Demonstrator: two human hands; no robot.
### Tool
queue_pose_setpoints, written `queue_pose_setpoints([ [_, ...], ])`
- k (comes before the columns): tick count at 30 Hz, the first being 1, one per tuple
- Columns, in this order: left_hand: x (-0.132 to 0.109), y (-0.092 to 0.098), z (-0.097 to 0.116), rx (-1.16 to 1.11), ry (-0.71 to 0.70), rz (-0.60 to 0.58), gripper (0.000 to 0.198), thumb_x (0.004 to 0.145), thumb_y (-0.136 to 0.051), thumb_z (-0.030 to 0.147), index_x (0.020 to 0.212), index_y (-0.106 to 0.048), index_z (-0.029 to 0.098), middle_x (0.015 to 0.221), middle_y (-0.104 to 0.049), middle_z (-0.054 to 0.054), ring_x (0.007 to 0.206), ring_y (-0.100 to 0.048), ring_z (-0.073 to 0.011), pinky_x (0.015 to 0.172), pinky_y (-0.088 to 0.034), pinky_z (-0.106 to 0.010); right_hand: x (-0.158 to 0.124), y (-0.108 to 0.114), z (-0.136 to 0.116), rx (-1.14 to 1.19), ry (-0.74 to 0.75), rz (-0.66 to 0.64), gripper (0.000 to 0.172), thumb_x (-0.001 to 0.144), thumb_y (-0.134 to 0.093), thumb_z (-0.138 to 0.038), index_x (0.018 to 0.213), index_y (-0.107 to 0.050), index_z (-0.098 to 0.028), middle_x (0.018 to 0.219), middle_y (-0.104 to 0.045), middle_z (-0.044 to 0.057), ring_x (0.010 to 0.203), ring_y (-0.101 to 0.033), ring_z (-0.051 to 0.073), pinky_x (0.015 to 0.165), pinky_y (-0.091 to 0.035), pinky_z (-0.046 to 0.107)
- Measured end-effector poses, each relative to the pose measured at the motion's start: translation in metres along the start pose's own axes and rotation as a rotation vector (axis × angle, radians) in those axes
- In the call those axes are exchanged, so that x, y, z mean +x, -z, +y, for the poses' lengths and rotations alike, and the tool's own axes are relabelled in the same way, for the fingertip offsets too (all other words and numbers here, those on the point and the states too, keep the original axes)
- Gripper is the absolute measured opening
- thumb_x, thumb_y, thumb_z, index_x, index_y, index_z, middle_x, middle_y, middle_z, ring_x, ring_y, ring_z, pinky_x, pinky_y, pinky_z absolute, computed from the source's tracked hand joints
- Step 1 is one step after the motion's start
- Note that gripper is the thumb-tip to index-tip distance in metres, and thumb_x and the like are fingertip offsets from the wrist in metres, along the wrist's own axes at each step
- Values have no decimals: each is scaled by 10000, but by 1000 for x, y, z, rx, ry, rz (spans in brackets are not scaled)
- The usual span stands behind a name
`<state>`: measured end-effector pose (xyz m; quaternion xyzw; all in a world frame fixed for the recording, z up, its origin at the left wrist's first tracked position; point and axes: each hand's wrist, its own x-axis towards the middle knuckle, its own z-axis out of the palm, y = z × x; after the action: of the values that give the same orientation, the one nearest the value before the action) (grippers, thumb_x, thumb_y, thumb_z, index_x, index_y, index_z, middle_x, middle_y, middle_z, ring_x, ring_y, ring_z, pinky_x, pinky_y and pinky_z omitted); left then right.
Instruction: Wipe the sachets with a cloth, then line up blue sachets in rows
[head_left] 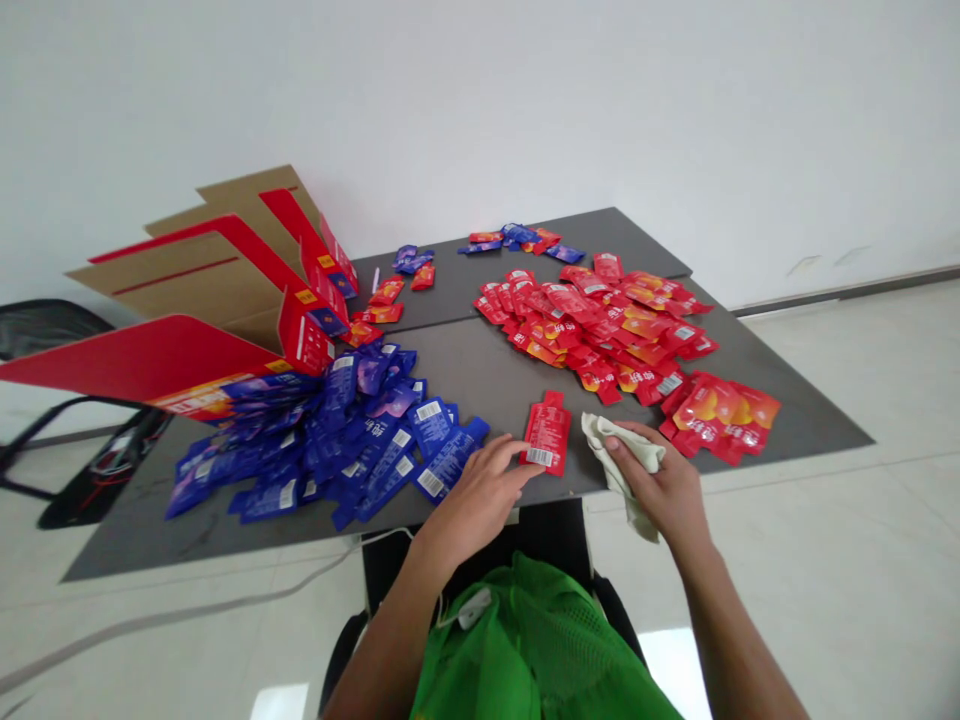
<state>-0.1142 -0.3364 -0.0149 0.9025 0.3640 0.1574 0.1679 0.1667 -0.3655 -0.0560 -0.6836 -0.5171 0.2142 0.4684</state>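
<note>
My left hand rests near the table's front edge, its fingertips touching the lower corner of a single red packet that lies flat by itself. My right hand is closed over a pale cloth bunched on the front edge, part of it hanging over. A heap of blue packets lies just left of my left hand. A wide spread of red packets covers the table's right half, with a small stack right of my right hand.
The dark grey table carries a tipped open red-and-brown cardboard box at the left, blue packets spilling from it. A few mixed packets lie at the far edge. A black chair stands at left. Green mesh fabric covers my lap.
</note>
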Motion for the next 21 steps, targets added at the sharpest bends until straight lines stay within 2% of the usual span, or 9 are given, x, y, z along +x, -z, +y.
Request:
queue_pose_setpoints([
  [3,-10,-8,16,51,4,73,517,983,-627,52,1464,-607,239,1549,-556,-114,1534,-445,-284,1244,-468,-499,17,13,-6,-61,47,-139,533,912,-708,-683,1174,-795,-227,993,-828,76,841,-771,288,750,-613,412],
  [6,-13,-30,23,106,-34,146,476,988,-705,159,1451,-600,182,1539,-572,-157,1501,-495,-298,1234,-488,-495,34,19,-21,-133,171,-76,485,935,-714,-642,1187,-786,-234,1010,-825,78,867,-778,292,764,-619,418],
  [8,-13,-48,22,130,-65,172,479,986,-735,217,1443,-601,166,1552,-572,-168,1487,-518,-292,1223,-501,-475,38,13,-34,-162,309,-41,420,968,-712,-579,1211,-772,-241,1047,-820,81,912,-782,287,811,-627,419],
  [9,-14,-54,21,137,-74,178,479,984,-745,242,1436,-607,162,1562,-567,-168,1485,-522,-294,1221,-504,-470,38,8,-40,-173,404,-81,382,989,-705,-539,1229,-762,-249,1084,-817,82,956,-782,283,850,-630,421],
  [13,-13,-65,14,157,-54,168,458,976,-753,229,1409,-630,140,1485,-639,-149,1423,-579,-294,1219,-504,-448,30,-23,-48,-259,771,-430,318,1036,-672,-417,1314,-707,-266,1244,-788,79,1142,-748,266,975,-619,408],
  [15,-11,-62,12,149,-54,172,418,993,-722,188,1399,-637,138,1434,-686,-119,1388,-611,-263,1209,-510,-417,35,-36,-42,-309,812,-483,325,1045,-660,-409,1332,-687,-259,1273,-778,81,1161,-737,264,974,-620,408],
  [21,-5,-59,12,160,-44,178,358,1012,-709,199,1366,-662,173,1437,-713,-94,1412,-615,-205,1098,-567,-378,95,-52,-30,-508,787,-351,317,1047,-639,-387,1297,-698,-202,1243,-775,119,1084,-739,284,943,-605,425],
])
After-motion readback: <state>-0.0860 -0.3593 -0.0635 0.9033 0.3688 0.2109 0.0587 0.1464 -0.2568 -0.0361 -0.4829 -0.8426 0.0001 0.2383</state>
